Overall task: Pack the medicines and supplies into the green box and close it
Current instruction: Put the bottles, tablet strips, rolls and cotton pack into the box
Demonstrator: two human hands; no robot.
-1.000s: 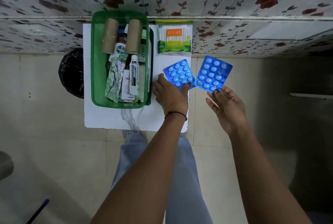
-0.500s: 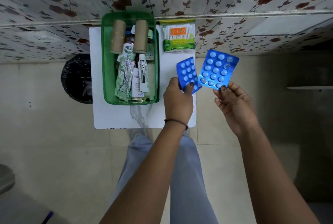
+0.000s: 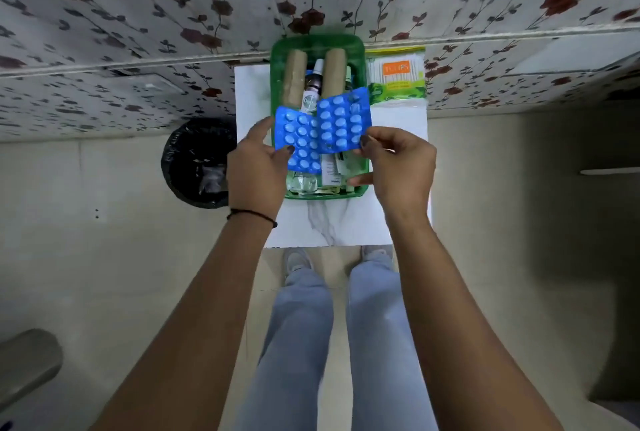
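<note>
Head view: two blue blister packs, left pack (image 3: 300, 143) and right pack (image 3: 341, 122), are pinched by left hand (image 3: 254, 170) and right hand (image 3: 398, 167) fingers above the green box (image 3: 277, 59), which is filled with cardboard rolls (image 3: 294, 78), bottles and tubes.

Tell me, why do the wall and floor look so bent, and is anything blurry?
Head view: the wide-angle lens bows the wall ledge; the green box and blue pill strips look soft with motion blur; the right side falls into shadow.

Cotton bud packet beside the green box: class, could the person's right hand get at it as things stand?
Probably not yet: the right hand holds a blue blister pack. The path to the cotton bud packet looks clear.
</note>
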